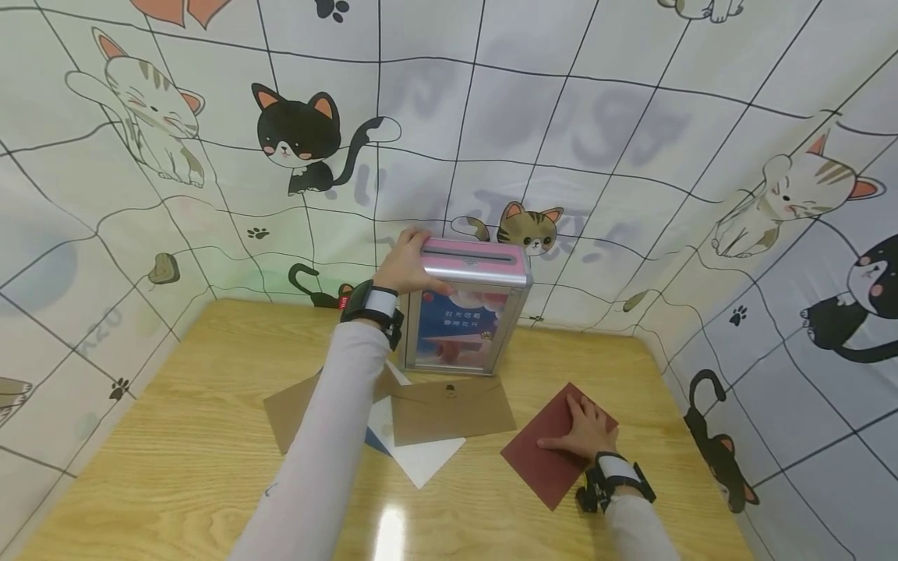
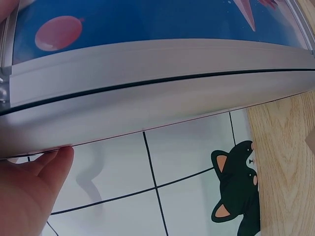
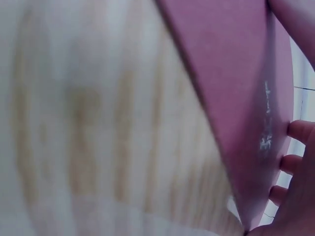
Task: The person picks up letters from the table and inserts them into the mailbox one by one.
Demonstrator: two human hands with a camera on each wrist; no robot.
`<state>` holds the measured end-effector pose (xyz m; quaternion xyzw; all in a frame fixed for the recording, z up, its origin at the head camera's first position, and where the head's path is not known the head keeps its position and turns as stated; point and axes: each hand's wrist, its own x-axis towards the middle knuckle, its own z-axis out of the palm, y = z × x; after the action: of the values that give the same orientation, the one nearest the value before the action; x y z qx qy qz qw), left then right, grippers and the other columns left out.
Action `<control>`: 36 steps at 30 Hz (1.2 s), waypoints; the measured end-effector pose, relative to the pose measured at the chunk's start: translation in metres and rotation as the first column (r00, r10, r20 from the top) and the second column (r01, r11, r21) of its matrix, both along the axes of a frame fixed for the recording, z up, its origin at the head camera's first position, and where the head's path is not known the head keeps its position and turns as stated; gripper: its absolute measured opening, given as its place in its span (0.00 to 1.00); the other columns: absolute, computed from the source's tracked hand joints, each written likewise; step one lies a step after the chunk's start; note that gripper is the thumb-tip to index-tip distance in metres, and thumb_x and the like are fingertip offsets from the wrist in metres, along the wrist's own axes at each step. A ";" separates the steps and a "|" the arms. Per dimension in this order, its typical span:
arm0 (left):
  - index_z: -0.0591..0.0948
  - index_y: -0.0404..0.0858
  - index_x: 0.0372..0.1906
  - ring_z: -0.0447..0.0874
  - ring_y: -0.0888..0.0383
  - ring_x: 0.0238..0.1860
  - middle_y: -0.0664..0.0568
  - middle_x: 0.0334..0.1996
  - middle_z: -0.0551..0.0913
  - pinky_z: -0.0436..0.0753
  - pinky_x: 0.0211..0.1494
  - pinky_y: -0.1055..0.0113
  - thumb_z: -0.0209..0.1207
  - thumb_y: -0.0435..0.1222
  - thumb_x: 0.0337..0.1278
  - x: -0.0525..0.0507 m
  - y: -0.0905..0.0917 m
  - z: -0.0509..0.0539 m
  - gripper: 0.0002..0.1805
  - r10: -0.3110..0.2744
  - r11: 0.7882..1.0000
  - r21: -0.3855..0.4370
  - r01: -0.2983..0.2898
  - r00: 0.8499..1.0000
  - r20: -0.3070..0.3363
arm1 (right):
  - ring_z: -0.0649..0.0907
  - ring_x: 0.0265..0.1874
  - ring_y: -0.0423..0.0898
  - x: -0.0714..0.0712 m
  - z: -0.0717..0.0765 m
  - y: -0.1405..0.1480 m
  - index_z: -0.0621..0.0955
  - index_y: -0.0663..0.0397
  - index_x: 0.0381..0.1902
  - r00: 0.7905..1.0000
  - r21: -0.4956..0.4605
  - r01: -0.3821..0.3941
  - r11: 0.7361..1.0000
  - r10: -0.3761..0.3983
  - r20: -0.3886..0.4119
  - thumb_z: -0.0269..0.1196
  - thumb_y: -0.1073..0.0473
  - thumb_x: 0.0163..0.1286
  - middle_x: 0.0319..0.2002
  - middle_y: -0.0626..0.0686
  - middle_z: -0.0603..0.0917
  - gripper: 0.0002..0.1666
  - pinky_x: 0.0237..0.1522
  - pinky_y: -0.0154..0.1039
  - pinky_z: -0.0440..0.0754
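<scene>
My left hand [image 1: 408, 266] grips the upper left corner of a suggestion box [image 1: 466, 274], its thumb on the front. The box has a pink slotted top, silver frame and blue printed front panel. In the left wrist view, fingertips [image 2: 61, 160] meet the box's edge. At the right, my right hand [image 1: 585, 431] rests spread over a dark red envelope [image 1: 540, 460] on the table. The right wrist view shows fingers [image 3: 291, 163] along that envelope's edge and faint light writing on it. Whether any fingertip reaches beneath the envelope is unclear.
A brown envelope [image 1: 452, 417] with a small dark mark lies before the box, over a white envelope [image 1: 421, 467]. Another brown envelope [image 1: 288, 409] and a bit of blue paper [image 1: 376, 442] show around my left forearm. A cat-printed curtain [image 1: 449, 125] surrounds the wooden table [image 1: 175, 436].
</scene>
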<state>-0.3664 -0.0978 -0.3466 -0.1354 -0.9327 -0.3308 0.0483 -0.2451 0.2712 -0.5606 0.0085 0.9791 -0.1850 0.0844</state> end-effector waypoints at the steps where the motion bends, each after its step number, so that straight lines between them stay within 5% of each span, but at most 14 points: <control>1: 0.56 0.40 0.68 0.59 0.46 0.64 0.44 0.69 0.49 0.65 0.63 0.55 0.74 0.54 0.18 0.000 0.000 0.000 0.63 0.001 1.000 -0.001 -0.001 1.000 0.001 | 0.49 0.61 0.71 -0.001 0.001 0.000 0.54 0.62 0.68 1.000 -0.009 0.006 1.000 -0.006 0.003 0.68 0.27 0.34 0.65 0.71 0.51 0.72 0.51 0.77 0.43; 13: 0.55 0.39 0.69 0.59 0.46 0.64 0.44 0.69 0.49 0.66 0.63 0.55 0.74 0.54 0.19 0.000 -0.001 0.000 0.63 -0.014 1.000 0.004 0.014 1.000 0.008 | 0.51 0.59 0.73 -0.006 0.008 0.005 0.65 0.62 0.57 0.998 -0.077 0.065 0.995 -0.066 -0.003 0.69 0.30 0.36 0.60 0.73 0.53 0.59 0.50 0.74 0.51; 22: 0.55 0.40 0.69 0.57 0.46 0.65 0.43 0.69 0.49 0.65 0.63 0.54 0.74 0.54 0.19 0.002 0.000 0.002 0.63 -0.012 1.000 -0.001 0.012 1.000 0.009 | 0.66 0.50 0.68 -0.011 0.002 0.018 0.62 0.61 0.61 0.999 0.050 0.048 0.998 -0.047 -0.015 0.66 0.23 0.28 0.53 0.69 0.64 0.69 0.40 0.65 0.70; 36: 0.56 0.40 0.69 0.58 0.45 0.65 0.43 0.69 0.49 0.66 0.63 0.53 0.74 0.54 0.19 0.002 -0.001 0.002 0.63 -0.007 1.000 -0.004 0.008 1.000 0.010 | 0.67 0.45 0.64 -0.016 0.011 0.023 0.64 0.60 0.60 0.993 0.036 0.117 0.992 -0.117 -0.004 0.71 0.26 0.24 0.46 0.68 0.67 0.68 0.40 0.63 0.66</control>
<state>-0.3648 -0.0987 -0.3447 -0.1373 -0.9330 -0.3300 0.0421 -0.2609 0.2938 -0.5496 0.0673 0.9802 -0.1717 0.0724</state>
